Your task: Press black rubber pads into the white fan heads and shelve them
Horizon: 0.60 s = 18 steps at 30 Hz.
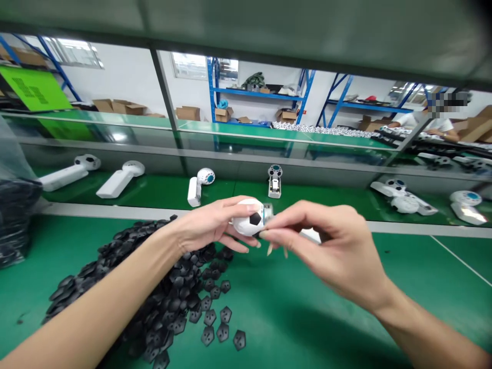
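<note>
My left hand is closed around a white soccer-ball-shaped part with a black pentagon facing me and a clear, bluish piece on its right side. Thumb and fingers of my right hand are pinched together against the ball's lower right edge; whatever is between the fingertips is too small to make out. Behind the right fingers shows a bit of a white piece, mostly hidden. Below my left forearm spreads a large heap of black pentagon pieces, several lying loose at its right side.
Beyond the green table runs a green conveyor belt carrying white devices with ball-shaped heads, such as one device straight ahead. A clear bag of dark pieces stands at left. A shelf hangs overhead. Another person sits far right.
</note>
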{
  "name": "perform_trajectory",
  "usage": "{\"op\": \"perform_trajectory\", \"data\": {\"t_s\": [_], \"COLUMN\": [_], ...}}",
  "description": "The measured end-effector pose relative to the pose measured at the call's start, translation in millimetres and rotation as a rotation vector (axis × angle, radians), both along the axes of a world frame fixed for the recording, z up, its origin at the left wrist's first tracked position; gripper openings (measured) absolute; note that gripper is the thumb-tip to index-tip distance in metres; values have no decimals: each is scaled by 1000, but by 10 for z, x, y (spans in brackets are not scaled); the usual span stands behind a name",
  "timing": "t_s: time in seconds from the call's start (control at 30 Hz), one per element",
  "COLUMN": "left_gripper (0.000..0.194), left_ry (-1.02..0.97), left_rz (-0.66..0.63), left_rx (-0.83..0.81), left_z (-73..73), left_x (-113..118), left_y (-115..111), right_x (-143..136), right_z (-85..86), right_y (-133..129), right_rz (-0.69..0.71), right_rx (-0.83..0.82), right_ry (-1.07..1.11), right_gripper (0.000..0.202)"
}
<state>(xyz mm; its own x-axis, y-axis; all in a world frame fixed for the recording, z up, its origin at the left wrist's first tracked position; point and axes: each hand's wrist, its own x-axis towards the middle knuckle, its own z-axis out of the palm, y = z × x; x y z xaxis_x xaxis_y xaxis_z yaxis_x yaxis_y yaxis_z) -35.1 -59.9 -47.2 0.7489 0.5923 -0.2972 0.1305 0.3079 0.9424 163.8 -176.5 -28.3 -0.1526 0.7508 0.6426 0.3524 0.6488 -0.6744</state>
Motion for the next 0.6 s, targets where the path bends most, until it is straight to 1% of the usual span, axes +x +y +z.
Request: {"op": "perform_trajectory", "data": {"t_s": [0.07, 0.13, 0.2, 0.27, 0.37, 0.47, 0.53, 0.6], "left_gripper": [58, 55, 51, 46, 39, 36, 36, 36], "left_ry": [-153, -268, -310, -307, -298, -261, -245, -247], "left_rz": [32, 76, 113, 157, 214, 249, 265, 277], "left_rx": [3, 56, 179, 334, 557, 730, 789, 808], "left_z": [-49, -94, -131, -155, -168, -180, -197, -218], "left_x": [42, 88, 129, 163, 208, 238, 245, 242], "left_y": [-41, -78, -113, -148, -211, -277, -310, -329], "right_x": [33, 51, 61, 65, 67, 53, 34, 14], "right_z": [47, 26, -26, -81, -150, -202, -221, -227], "right_y": [38, 105, 182, 250, 309, 311, 291, 265], "right_rz": [-55, -62, -52, -59, -98, -121, -128, -133], "right_rx": [-59, -128, -185, -213, -231, -247, -240, -228], "right_ry": [125, 242, 325, 370, 348, 296, 277, 250], "right_gripper": [14, 11, 11, 13, 16, 20, 21, 21]}}
